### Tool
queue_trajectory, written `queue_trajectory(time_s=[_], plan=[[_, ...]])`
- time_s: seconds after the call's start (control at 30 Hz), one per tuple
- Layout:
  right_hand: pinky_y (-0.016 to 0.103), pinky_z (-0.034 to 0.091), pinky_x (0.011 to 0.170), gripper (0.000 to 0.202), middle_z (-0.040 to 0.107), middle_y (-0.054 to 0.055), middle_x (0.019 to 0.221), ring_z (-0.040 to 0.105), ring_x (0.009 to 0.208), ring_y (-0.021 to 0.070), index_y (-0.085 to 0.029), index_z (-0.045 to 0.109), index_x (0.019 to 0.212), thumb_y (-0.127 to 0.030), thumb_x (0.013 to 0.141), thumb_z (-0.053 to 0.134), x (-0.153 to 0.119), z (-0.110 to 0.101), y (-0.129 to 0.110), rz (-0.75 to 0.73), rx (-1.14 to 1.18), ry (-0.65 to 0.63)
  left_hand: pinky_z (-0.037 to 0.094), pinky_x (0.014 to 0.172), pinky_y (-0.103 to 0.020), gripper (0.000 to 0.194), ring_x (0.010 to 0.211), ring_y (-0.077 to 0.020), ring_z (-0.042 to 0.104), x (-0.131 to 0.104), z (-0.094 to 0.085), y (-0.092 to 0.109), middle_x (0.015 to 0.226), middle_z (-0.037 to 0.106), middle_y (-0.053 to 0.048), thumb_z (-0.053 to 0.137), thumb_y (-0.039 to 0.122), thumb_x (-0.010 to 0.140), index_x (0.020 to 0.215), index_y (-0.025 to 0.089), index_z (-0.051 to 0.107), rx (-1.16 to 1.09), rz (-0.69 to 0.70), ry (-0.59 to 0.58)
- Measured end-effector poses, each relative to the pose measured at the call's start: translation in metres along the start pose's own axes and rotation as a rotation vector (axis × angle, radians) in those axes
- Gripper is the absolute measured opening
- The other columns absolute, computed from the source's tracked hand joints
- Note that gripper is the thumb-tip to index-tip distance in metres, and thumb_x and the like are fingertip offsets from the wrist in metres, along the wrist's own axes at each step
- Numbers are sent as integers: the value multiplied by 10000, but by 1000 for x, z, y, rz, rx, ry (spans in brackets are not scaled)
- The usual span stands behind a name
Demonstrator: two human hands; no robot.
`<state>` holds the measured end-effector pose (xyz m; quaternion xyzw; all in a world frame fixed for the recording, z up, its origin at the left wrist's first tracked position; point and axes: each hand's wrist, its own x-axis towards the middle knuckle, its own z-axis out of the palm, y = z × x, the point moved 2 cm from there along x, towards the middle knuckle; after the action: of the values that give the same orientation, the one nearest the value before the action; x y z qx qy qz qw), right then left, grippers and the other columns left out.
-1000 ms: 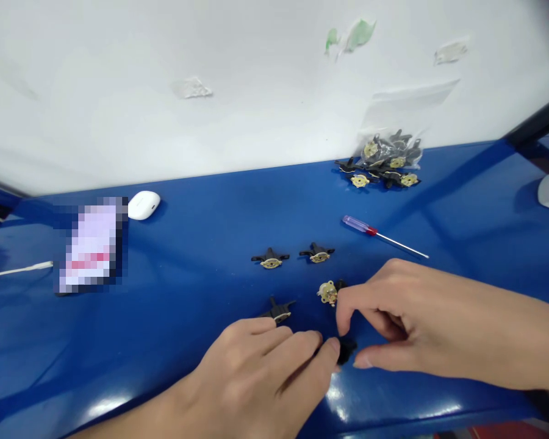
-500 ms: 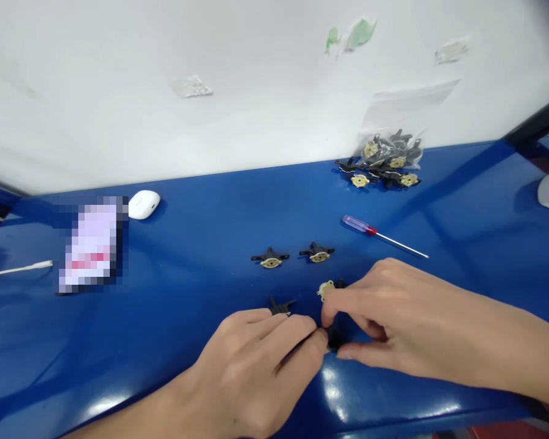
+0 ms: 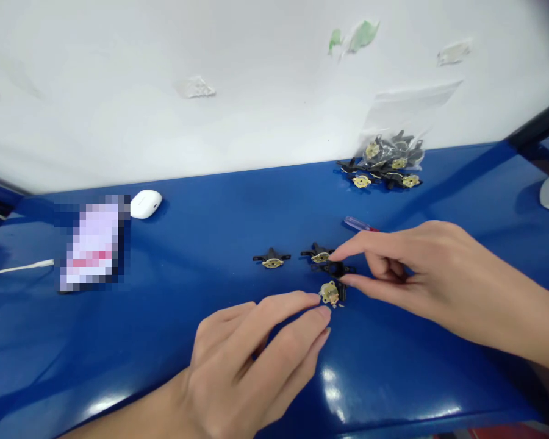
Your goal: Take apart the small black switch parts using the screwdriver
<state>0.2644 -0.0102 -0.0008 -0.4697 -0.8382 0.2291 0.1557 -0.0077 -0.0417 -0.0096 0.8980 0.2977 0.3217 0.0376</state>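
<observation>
My right hand (image 3: 343,267) pinches a black plastic bracket (image 3: 335,269) with a round opening between thumb and index finger. The bracket is held just in front of an assembled black part with a gold plate (image 3: 321,257). My left hand (image 3: 274,341) has its fingers stretched out, and its fingertips are at the near left edge of a loose gold metal plate (image 3: 329,293). Beside that plate is another black piece (image 3: 343,291), and tiny metal bits (image 3: 338,305) lie just below it. A second assembled part (image 3: 272,259) sits further left.
A screwdriver (image 3: 357,224) lies behind my right hand, its shaft hidden. Further back, a clear bag (image 3: 393,149) of similar parts leans on the white wall, with loose ones before it. A blurred-out phone (image 3: 94,244), white earbud case (image 3: 146,204) and cable (image 3: 18,268) are at left.
My right hand has moved away from me, carrying the black bracket and covering the screwdriver's shaft. My left fingers have spread, and the black part formerly seen behind them no longer shows.
</observation>
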Motion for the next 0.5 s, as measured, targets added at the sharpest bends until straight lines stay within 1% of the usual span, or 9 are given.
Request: queue_trajectory(time_s=[0.07,0.13,0.23,0.3,0.37,0.4,0.5], plan=[[340,382,646,300,637,-52,708,531,555,151,-329,777,1360,-507,1181,616,2,1,4,4,-5,-5,722,873,-227,134,950,-139,893,1,-1,2,1191,921,-30,760,141,1113,1205,159,855,-8,-15,12],[338,378,645,298,669,-46,723,591,596,164,-338,780,1359,-501,1194,593,3,3,6,12,-4,-35,716,804,-235,139,930,-140,890,0,1,2,1176,920,-31,754,120,1108,1202,156,850,-13,-14,21],[336,408,679,282,750,-40,804,662,662,173,-348,787,1318,-483,1210,564,4,7,5,2,21,-94,699,741,-254,157,899,-141,885,-1,6,1,1158,917,-30,739,91,1103,1205,153,840,-19,-8,26],[344,422,700,270,815,-21,904,705,711,190,-349,796,1313,-451,1206,570,5,7,5,-3,44,-102,697,739,-257,172,904,-145,885,-2,9,-1,1170,911,-43,731,78,1099,1220,147,832,-41,-7,25],[350,425,695,275,845,-2,966,729,736,206,-351,796,1357,-431,1195,588,6,7,5,5,63,-106,704,762,-258,173,920,-150,885,-2,11,-3,1183,905,-57,738,76,1090,1223,145,825,-74,-2,23],[349,424,684,290,842,-3,944,725,720,206,-355,789,1392,-435,1191,597,7,7,5,6,71,-114,709,780,-261,173,925,-152,885,-2,12,-3,1181,903,-61,744,71,1082,1217,145,824,-85,-5,18],[337,442,670,344,784,-36,797,686,633,184,-378,754,1485,-464,1194,594,5,5,4,0,83,-131,712,808,-264,168,918,-155,885,-2,14,-4,1142,904,-45,747,60,1072,1187,152,828,-85,-18,5]])
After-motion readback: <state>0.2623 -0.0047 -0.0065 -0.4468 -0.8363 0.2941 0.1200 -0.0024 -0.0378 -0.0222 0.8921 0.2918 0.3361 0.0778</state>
